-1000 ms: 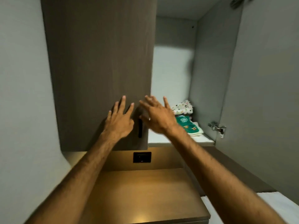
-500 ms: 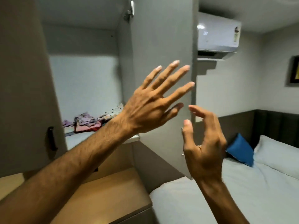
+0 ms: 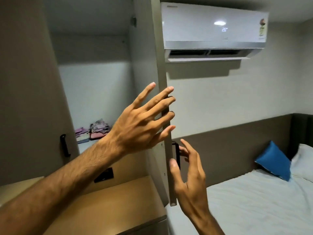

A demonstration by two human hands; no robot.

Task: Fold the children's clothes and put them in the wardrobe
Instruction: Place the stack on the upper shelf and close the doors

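The wardrobe stands open, and folded children's clothes in pink and patterned cloth lie in small stacks on its inner shelf. Its right door is seen edge-on. My left hand is raised in front of that door with fingers spread, the fingertips at the door's edge. My right hand is lower, fingers apart around the door's black handle, thumb at the door edge. Neither hand holds any clothing. The left door with its own black handle is at the left.
A wooden desk top lies below the wardrobe, with a black socket on the wall behind it. To the right are a bed, a blue cushion and a white pillow. An air conditioner hangs high on the wall.
My view has swung right from the left door to the right door. Both hands moved across with it; the right hand has closed in on the door handle.
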